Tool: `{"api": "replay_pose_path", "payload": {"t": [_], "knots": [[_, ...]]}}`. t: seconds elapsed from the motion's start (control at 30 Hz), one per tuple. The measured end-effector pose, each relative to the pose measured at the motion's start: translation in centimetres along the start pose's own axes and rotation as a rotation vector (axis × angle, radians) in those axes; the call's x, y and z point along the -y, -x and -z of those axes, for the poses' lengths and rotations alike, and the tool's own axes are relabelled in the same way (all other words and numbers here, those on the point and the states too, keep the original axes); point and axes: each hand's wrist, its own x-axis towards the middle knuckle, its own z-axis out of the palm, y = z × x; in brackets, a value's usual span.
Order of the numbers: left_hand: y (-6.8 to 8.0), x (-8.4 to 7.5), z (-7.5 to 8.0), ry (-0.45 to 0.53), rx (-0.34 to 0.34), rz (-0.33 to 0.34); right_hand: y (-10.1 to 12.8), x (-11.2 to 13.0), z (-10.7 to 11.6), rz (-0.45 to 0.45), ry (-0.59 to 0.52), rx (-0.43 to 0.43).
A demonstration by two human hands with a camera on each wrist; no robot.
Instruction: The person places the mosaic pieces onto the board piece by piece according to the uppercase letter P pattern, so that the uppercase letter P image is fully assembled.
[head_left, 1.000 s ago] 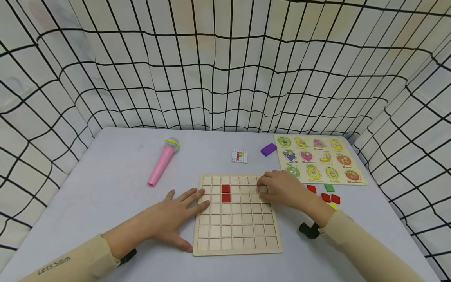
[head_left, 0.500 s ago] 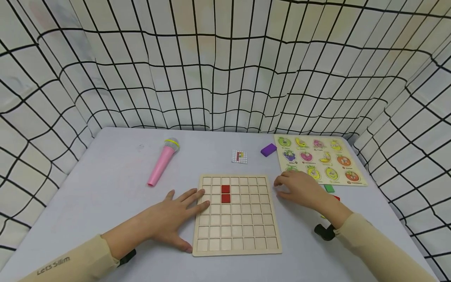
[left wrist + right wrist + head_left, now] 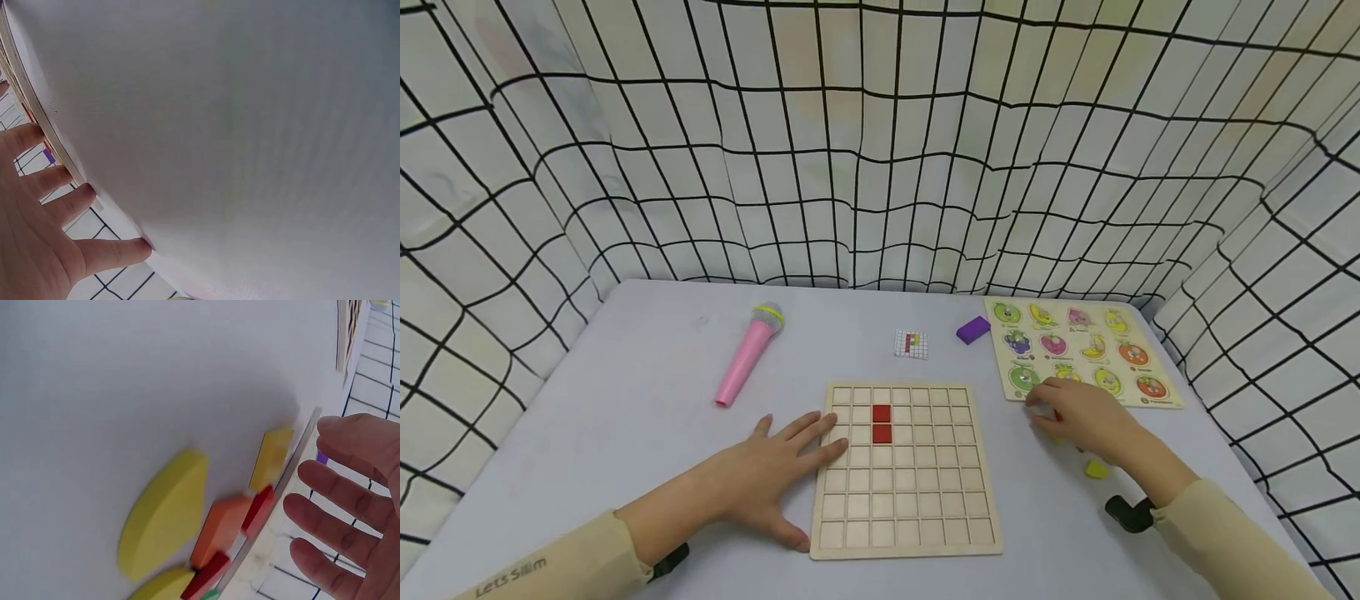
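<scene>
My left hand [image 3: 752, 479] lies spread at the left edge of a wooden grid board [image 3: 917, 533], its fingertips touching the frame. Two red square tiles [image 3: 882, 423] fill neighbouring cells near the board's upper left. To the right of the board, my right hand [image 3: 1078, 412] hovers over loose coloured pieces and partly hides them. Its fingers are loosely bent, and nothing shows between them in the right wrist view. Below that hand lie a yellow tile [image 3: 272, 459], an orange piece [image 3: 222, 528], a red tile [image 3: 208, 575] and a curved-edged yellow piece [image 3: 165, 515].
A fruit picture board [image 3: 1011, 392] lies behind my right hand, with a purple block [image 3: 973, 330] at its left. A small grid pattern card [image 3: 912, 343] sits beyond the wooden board. Left of it rests a pink toy microphone [image 3: 745, 364]. Black-grid white cloth [image 3: 850, 183] encloses the table.
My right hand has moved from the wooden board's right edge farther right, to above the loose pieces. The left hand stays at the board. The head view has tilted slightly upward.
</scene>
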Motion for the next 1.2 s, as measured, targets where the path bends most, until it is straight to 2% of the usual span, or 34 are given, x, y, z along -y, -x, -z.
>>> {"api": "replay_pose_path", "payload": {"t": [0.2, 0.43, 0.6, 0.8, 1.2], "knots": [[-0.6, 0.0, -0.2, -0.009, 0.005, 0.001, 1.0, -2.0, 0.7, -0.051, -0.005, 0.006], [-0.4, -0.1, -0.2, 0.007, -0.011, -0.011, 1.3, -3.3, 0.8, -0.167, -0.058, 0.093], [-0.4, -0.1, -0.2, 0.003, 0.002, -0.003, 1.4, -3.4, 0.2, -0.151, -0.06, 0.081], [-0.3, 0.0, -0.2, 0.003, 0.006, -0.005, 0.9, -3.0, 0.5, -0.097, 0.0, 0.024], [-0.4, 0.0, -0.3, 0.002, -0.001, -0.007, -0.2, -0.6, 1.7, -0.035, 0.023, -0.004]]}}
